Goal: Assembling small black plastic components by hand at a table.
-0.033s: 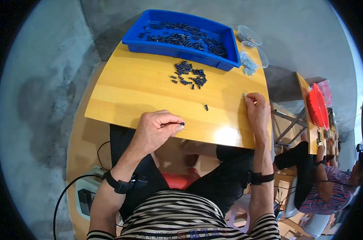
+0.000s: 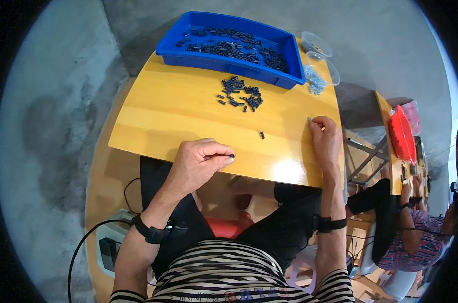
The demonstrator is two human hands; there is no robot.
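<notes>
Hardly anything has moved since the earlier frame: the whole view slides slightly to the right, while both hands keep their places over the yellow table (image 2: 163, 113). At centre-left, the left hand (image 2: 198, 157) pinches a small black piece (image 2: 232, 155) between thumb and forefinger at the near edge, a grip that seems chosen because so short a part leaves room only for fingertips. Across the upper middle sits a blue tub (image 2: 209, 62), its raised walls probably there to keep the loose black parts (image 2: 224, 49) from scattering. Below it, a small heap of black parts (image 2: 251, 101) lies on the bare wood, perhaps for easier reach, and one lone black part (image 2: 262, 135) rests at the centre of the frame. Farther right, a tiny pale piece (image 2: 309, 119) shows at the fingertips of the right hand (image 2: 325, 135); its thumb and forefinger are drawn together, but I cannot tell whether they grasp it or only touch it. Above, at upper right, a clear bowl (image 2: 332, 71) holds silvery bits (image 2: 316, 83), presumably to keep them apart from the black ones.
</notes>
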